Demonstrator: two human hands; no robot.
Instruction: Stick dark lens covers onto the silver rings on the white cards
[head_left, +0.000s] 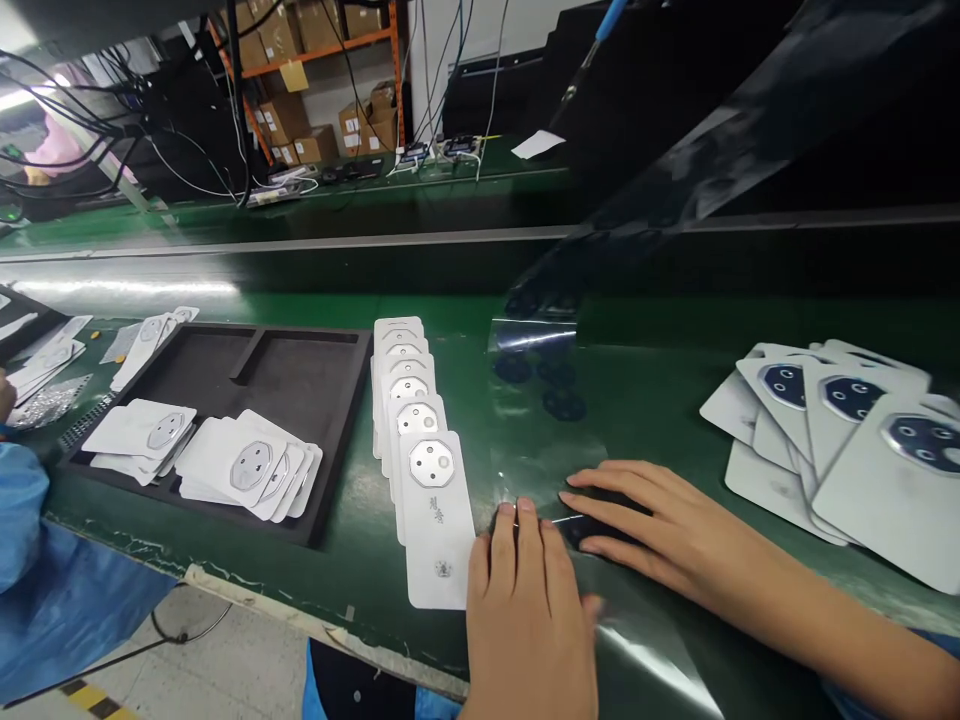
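Head view: a glossy clear film strip point(536, 400), dotted with round black stickers, lies on the green counter point(660, 400) and lifts away upward. The left hand point(525, 600) lies flat on the strip's near end, fingers straight, gripping nothing. The right hand point(645, 525) rests just right of it, fingertips pressed on a dark sticker. Left of the strip runs an overlapping row of white rounded cards point(420, 450); farther left sits a black foam tray point(300, 380).
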